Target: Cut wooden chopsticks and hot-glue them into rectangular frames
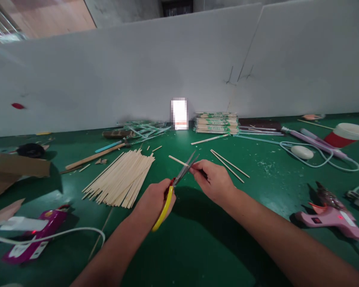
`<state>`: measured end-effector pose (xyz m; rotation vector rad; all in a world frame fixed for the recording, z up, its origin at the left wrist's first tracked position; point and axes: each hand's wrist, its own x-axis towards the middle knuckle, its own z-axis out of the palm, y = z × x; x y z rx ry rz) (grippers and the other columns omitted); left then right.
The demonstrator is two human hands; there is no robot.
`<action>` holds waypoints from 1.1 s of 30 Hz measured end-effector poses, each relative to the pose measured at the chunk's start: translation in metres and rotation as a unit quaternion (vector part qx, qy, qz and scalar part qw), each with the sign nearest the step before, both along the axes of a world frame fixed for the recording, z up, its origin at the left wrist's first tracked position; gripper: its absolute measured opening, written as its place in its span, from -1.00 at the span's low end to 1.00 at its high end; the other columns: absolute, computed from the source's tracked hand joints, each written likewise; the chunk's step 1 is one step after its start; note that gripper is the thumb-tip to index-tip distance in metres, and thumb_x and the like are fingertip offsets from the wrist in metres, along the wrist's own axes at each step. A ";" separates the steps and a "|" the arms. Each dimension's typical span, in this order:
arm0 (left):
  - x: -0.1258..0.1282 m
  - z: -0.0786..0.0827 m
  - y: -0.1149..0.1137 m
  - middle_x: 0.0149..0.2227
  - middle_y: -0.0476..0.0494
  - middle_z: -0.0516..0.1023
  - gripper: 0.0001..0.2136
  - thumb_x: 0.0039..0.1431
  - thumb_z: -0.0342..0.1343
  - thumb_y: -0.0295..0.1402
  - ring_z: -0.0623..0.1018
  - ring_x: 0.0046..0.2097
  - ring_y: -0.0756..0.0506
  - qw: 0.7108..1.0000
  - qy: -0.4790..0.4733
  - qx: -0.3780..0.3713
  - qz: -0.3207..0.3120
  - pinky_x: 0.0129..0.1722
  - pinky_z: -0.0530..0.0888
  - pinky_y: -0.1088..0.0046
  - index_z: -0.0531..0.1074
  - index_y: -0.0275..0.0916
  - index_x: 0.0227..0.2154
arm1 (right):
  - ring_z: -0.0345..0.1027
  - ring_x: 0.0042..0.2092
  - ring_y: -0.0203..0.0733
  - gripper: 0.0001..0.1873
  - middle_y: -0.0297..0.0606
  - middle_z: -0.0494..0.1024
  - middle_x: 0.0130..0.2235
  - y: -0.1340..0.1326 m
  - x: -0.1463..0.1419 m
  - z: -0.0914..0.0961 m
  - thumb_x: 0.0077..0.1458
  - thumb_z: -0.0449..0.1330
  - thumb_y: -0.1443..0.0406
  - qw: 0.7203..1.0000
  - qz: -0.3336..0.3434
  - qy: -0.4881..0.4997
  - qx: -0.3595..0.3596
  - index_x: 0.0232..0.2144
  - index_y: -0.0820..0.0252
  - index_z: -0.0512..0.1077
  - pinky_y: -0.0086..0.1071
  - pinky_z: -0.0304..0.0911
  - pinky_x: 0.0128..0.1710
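I have the stick (178, 160) pinched near one end in my right hand (212, 178), its long axis slanting left and away from those fingertips across the parted blades of the scissors (175, 182) gripped in my left hand (154, 198).

On the green bench (209, 259), a magenta glue gun (51, 222) lies at left, with folded cardboard (18, 167) beyond it. At right lies a pink glue gun (336, 222); farther back are a white oval object (302, 152) and a red-and-white cup (339, 139). A pale panel (131, 75) stands behind.
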<state>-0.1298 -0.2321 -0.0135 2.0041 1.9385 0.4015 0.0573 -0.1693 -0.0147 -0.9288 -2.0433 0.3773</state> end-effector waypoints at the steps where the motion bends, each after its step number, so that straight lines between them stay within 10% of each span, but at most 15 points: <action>1: 0.001 0.000 -0.001 -0.60 0.04 0.30 -0.90 0.08 -0.07 -0.38 0.31 -0.54 0.01 1.000 0.000 0.002 -0.003 -0.51 0.13 0.50 0.23 -0.21 -0.52 | 0.40 -0.45 -0.28 -0.85 -0.28 0.56 -0.42 0.000 0.000 -0.001 0.16 0.05 0.28 1.000 0.000 0.005 -0.001 -0.35 0.16 0.42 -0.45 0.23 -0.48; 33: 0.004 -0.003 0.001 -0.57 0.00 0.33 -0.94 0.10 -0.06 -0.38 0.34 -0.51 -0.01 1.000 0.014 0.004 0.011 -0.50 0.14 0.50 0.28 -0.21 -0.43 | 0.40 -0.40 -0.27 -0.83 -0.26 0.54 -0.39 0.001 0.001 -0.002 0.18 0.02 0.28 1.000 0.010 -0.007 0.005 -0.37 0.17 0.40 -0.44 0.22 -0.42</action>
